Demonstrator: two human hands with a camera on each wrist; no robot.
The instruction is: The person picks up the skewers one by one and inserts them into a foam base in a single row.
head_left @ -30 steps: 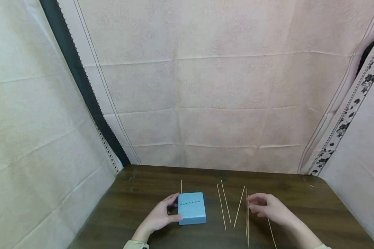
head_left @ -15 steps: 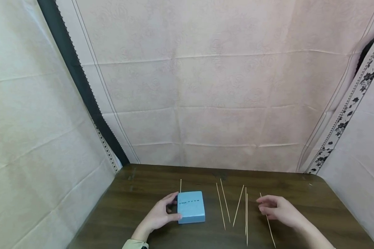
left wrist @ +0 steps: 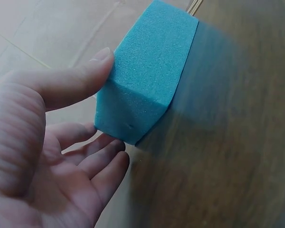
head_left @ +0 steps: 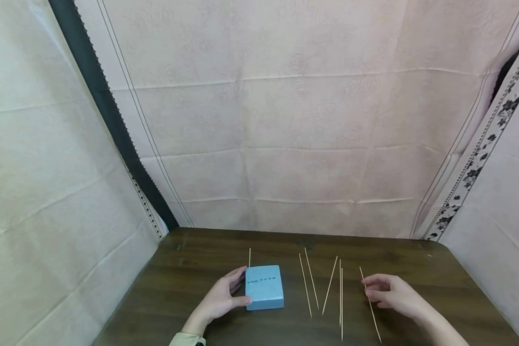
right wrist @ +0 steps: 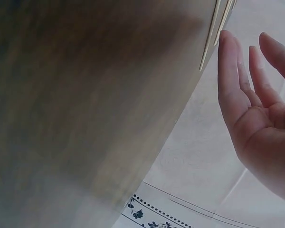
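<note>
My left hand (head_left: 222,300) holds the left side of a light blue foam block (head_left: 264,287), thumb at its near corner and index finger at its far one. In the left wrist view the thumb (left wrist: 80,80) lies against the blue block (left wrist: 154,57). My right hand (head_left: 391,293) is over the rightmost thin wooden stick (head_left: 374,317), fingers loosely bent; whether they touch it is unclear. The right wrist view shows my right hand (right wrist: 256,114) with thumb and fingers apart and nothing between them.
Several thin wooden sticks lie between the hands: a slanted pair (head_left: 305,286), a single tilted one (head_left: 330,285) and a near-parallel pair (head_left: 341,300). Another stick (head_left: 249,257) sticks out behind the block. Pale cloth (head_left: 294,120) hangs beyond the dark wooden table (head_left: 207,250).
My right hand has moved right, from beside the near-parallel sticks to over the rightmost stick. The left hand and the blue block stay in place.
</note>
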